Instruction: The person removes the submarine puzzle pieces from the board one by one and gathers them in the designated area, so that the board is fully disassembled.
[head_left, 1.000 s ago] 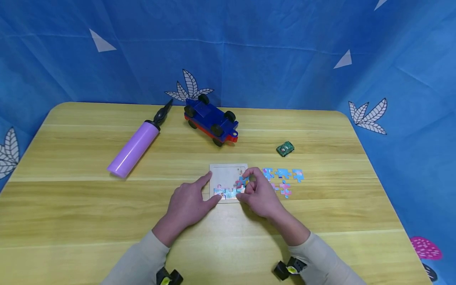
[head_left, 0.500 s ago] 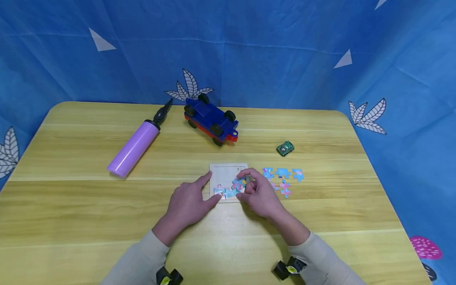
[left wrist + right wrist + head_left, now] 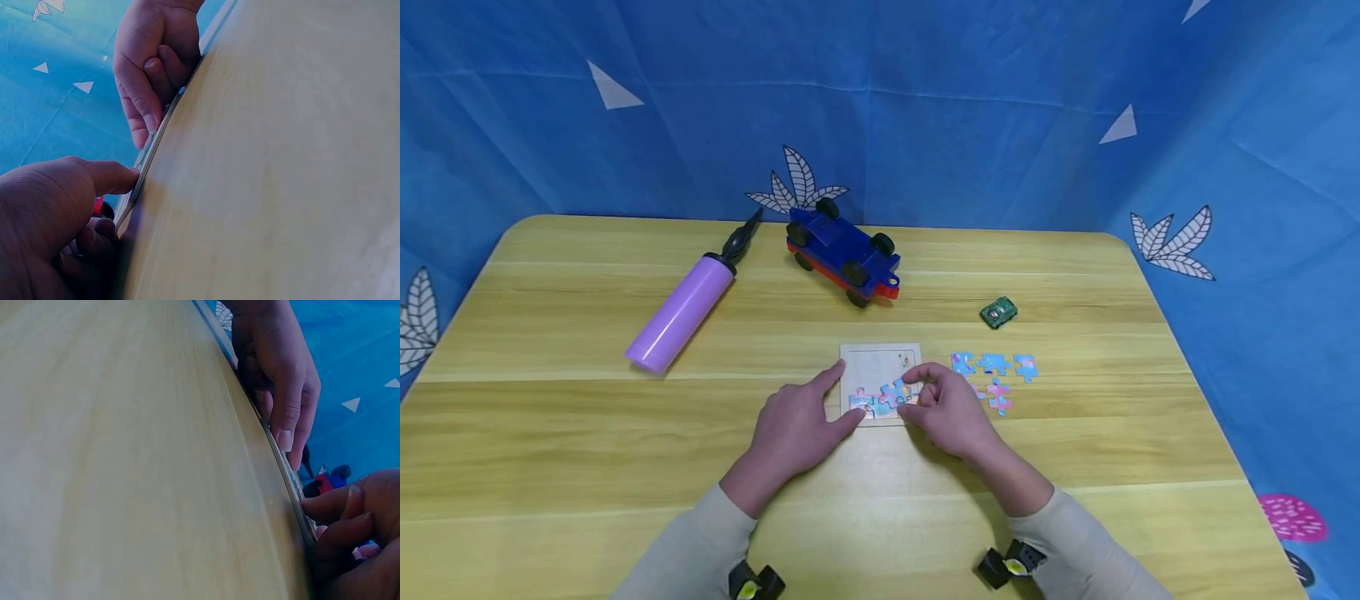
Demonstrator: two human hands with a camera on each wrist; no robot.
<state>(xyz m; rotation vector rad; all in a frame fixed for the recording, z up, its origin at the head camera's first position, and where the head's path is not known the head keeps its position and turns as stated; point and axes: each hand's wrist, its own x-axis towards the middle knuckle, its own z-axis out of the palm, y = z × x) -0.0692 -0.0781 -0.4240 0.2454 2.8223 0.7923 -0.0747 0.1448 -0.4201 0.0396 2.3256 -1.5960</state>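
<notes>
Wooden table (image 3: 587, 433): right hand (image 3: 951, 412) fingers pinch puzzle piece (image 3: 895, 390) flat over board (image 3: 880, 367); left hand (image 3: 793, 429) steadies board.

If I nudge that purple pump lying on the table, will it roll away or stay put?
The purple pump is a smooth cylinder lying on its side on the flat table, so a sideways nudge would probably roll it. Its narrower black nozzle end might make it curve rather than run straight. It looks like hollow plastic, so likely light and rigid.
</notes>
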